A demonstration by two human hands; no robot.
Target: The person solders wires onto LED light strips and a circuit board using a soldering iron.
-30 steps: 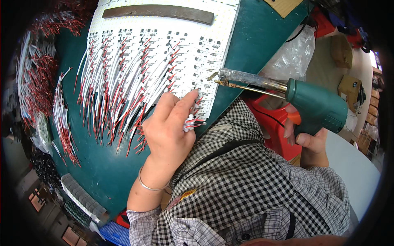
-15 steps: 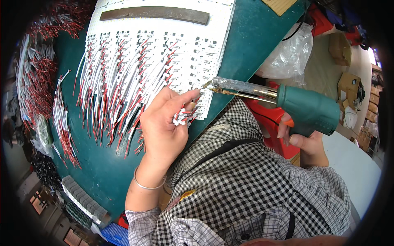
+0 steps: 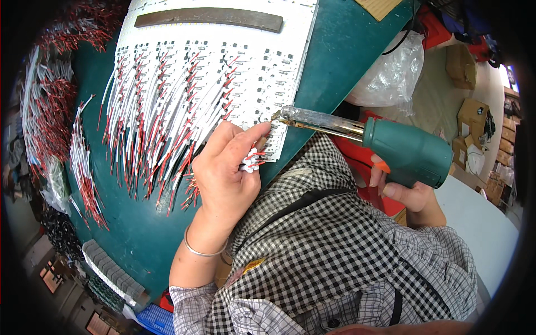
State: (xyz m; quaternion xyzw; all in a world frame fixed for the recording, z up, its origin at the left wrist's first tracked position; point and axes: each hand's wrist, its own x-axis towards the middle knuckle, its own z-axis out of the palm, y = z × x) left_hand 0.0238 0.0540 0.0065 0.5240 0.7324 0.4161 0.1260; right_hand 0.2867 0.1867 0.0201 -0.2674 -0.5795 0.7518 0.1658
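Observation:
My left hand [image 3: 226, 162] is closed around a small bunch of red and white wires [image 3: 253, 160], its index finger and thumb reaching the right columns of the white circuit board [image 3: 273, 75]. In my right hand [image 3: 410, 192] is a green gun-shaped soldering iron [image 3: 407, 151] with an orange trigger. Its tip meets the board just beside my left fingertips; the exact contact point is too small to make out. Rows of red and white wires [image 3: 162, 128] stand attached along the board's left columns and hang over its near edge.
A dark metal bar [image 3: 209, 19] lies across the board's far part. On the green table [image 3: 134, 234], a loose wire bundle [image 3: 86, 173] and a big wire heap [image 3: 50, 111] sit at left. A clear plastic bag [image 3: 388, 78] and cardboard boxes [image 3: 474, 120] are at right.
The soldering iron has shifted left, bringing its tip closer to my left fingertips. My left hand has turned slightly, and the wires in it sit differently.

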